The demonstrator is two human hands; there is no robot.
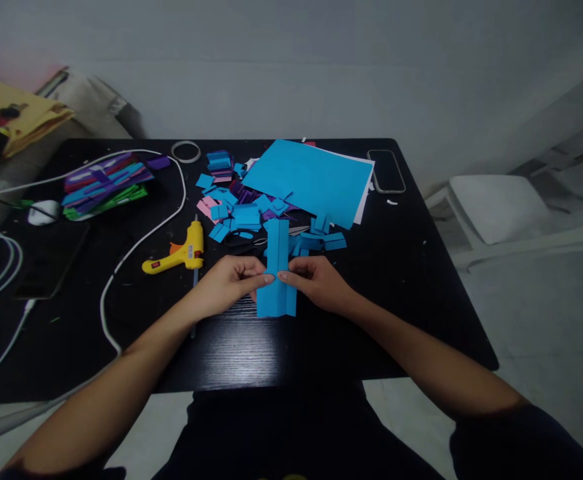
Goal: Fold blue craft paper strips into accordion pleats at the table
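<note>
A strip of blue paper [277, 243] with lengthwise creases is held above the black table, between both hands. My left hand [236, 280] pinches its left edge, the thumb lying on the front. From the other side my right hand [316, 280] grips the right edge, thumb also in front and fingers behind. Its lower part flares wider below the thumbs. Just beyond the hands lies a pile of small folded blue paper pieces [246, 215], mixed with pink and purple ones. Scissors [299, 229] are partly buried there.
A yellow glue gun [174, 257] lies left of my left hand. Blue sheets [316, 177] and a phone [386, 171] are at the back right. Bundled coloured paper [109, 183], a white cable [136, 247] and a tape ring [186, 152] occupy the left side.
</note>
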